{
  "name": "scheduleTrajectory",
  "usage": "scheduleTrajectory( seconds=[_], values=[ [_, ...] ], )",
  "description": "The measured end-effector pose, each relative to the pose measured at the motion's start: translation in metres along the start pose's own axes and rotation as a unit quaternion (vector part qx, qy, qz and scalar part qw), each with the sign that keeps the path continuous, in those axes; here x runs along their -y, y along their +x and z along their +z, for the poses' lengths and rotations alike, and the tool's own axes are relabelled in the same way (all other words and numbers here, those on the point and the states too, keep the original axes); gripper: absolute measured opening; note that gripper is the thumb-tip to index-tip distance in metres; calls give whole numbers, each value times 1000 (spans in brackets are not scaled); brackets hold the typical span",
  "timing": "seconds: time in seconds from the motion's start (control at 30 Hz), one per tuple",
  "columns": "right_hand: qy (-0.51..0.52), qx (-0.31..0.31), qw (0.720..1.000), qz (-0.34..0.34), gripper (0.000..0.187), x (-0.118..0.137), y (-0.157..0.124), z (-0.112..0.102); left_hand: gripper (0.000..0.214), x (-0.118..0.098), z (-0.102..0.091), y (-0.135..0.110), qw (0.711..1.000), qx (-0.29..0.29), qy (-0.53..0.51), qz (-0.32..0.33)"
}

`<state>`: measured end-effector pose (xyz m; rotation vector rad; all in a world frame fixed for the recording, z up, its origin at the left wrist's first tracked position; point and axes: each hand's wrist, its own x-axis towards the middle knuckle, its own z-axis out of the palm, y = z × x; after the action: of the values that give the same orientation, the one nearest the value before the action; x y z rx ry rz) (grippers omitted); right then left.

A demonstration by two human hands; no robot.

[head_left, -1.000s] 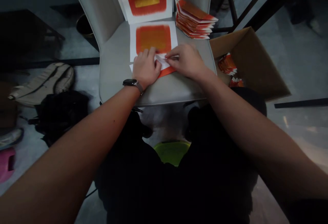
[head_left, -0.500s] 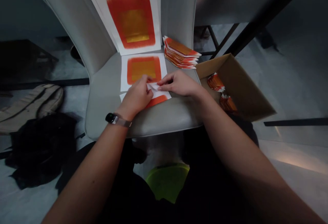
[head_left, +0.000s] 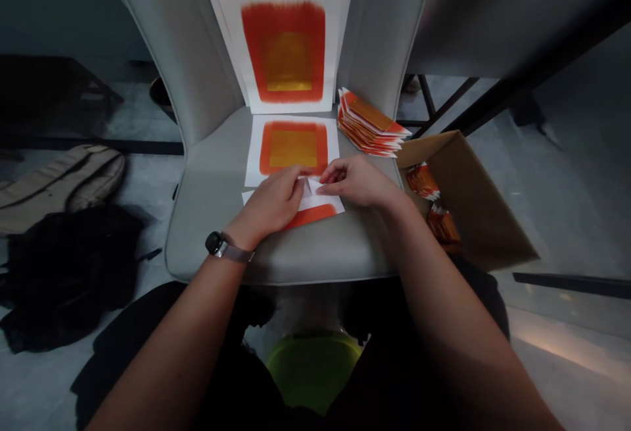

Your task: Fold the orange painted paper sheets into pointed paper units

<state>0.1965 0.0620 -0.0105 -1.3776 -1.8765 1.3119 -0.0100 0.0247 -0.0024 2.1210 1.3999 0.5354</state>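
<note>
On the chair seat (head_left: pixel 207 221), a sheet of paper (head_left: pixel 323 213), white with an orange patch, lies partly folded under my hands. My left hand (head_left: pixel 276 201) is closed on its left part, the fingertips bent over the fold. My right hand (head_left: pixel 357 181) pinches the paper's raised white corner between thumb and fingers. Just behind my hands a flat sheet (head_left: pixel 293 148) shows an orange square with a gold centre. A stack of similar painted sheets (head_left: pixel 283 50) leans on the chair back. Folded painted papers (head_left: pixel 369 122) are piled at the seat's right rear.
A cardboard box (head_left: pixel 488 207) holding more folded papers (head_left: pixel 441 224) stands right of the chair. A beige bag (head_left: pixel 93 171) and a black bag (head_left: pixel 73 273) lie on the floor at left. Something green (head_left: pixel 315 365) is below, between my legs.
The view has shifted, so the chair appears lower and farther right. My hands stay at the same sheet, with its white fold still lifted between them.
</note>
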Motion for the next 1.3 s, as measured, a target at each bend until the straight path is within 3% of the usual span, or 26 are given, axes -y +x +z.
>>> scheduleTrajectory(
  seconds=[0.17,0.33,0.57,1.3],
  values=[
    [-10,8,1000,6,21,1,-1,1,27,-3,3,2,998,-7,29,-53],
    [0,8,1000,-3,15,2,-5,-1,25,-3,4,5,998,-5,47,-49],
    [-23,-37,999,0,10,0,-7,4,26,-4,-1,10,997,12,38,-66],
    [-48,-45,998,4,15,0,-7,9,30,1,0,10,997,5,34,-72]
  ],
)
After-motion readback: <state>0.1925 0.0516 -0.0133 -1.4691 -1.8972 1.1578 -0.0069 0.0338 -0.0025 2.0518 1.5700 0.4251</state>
